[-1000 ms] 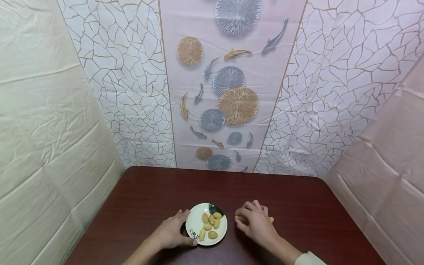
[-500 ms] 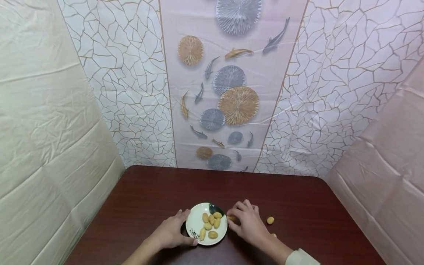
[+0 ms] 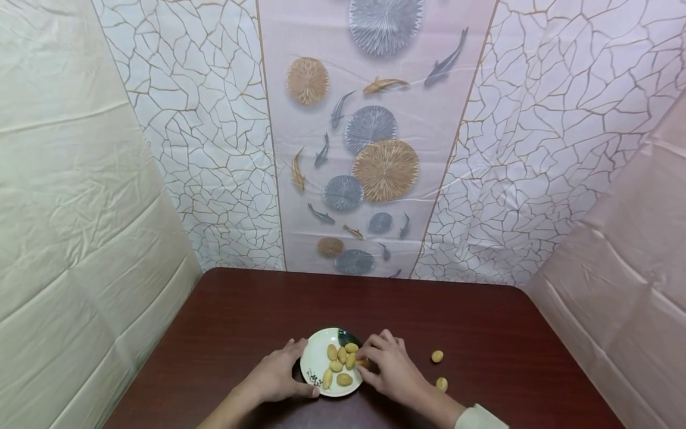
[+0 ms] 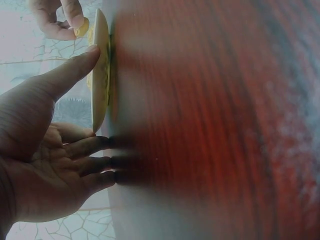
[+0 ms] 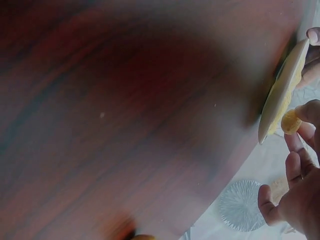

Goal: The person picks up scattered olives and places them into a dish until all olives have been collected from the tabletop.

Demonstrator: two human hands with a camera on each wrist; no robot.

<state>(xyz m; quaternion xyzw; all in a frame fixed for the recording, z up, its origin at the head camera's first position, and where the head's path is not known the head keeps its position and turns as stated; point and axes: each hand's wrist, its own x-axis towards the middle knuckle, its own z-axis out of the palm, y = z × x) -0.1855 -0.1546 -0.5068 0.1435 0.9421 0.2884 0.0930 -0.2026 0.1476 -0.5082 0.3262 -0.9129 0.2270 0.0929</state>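
Note:
A small round white plate with a dark green patch on its rim bears several small yellow oval fruits. My left hand stays at the plate's left side, thumb resting on the rim and the other fingers extended along the edge, as the left wrist view shows. Over the plate's right rim, my right hand pinches one yellow oval fruit between thumb and fingertips. In the head view the fingers partly cover this fruit.
Two loose yellow fruits, one farther back and one nearer, lie on the dark red-brown table to the right of my right hand. A patterned cloth hangs behind the table's far edge.
My right hand has moved left to the plate's rim with the pinched fruit, uncovering two loose fruits on the table. The left hand and plate have stayed in place.

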